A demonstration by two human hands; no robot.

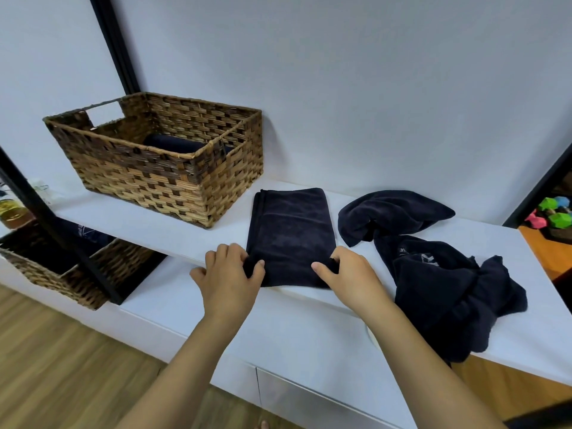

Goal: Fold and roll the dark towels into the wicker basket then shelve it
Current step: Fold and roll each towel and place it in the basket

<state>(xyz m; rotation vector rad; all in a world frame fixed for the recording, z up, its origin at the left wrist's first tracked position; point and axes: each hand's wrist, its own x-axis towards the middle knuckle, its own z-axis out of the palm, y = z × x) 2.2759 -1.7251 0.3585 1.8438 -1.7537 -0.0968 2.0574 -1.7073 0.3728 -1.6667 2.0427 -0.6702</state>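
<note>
A dark folded towel (291, 230) lies flat on the white counter (278, 329), a long strip running away from me. My left hand (230, 274) pinches its near left corner and my right hand (346, 274) pinches its near right corner. The wicker basket (154, 178) stands at the back left of the counter, and one rolled dark towel (173, 144) shows inside it. To the right lie two crumpled dark towels, one small (393, 212) and one large (448, 292) that hangs over the counter's front edge.
A white wall rises behind the counter. A black shelf frame (62, 230) stands at the left, with a second wicker basket (62, 267) on a lower shelf. Coloured objects (554, 212) sit on a wooden surface at the far right. Wooden floor lies below.
</note>
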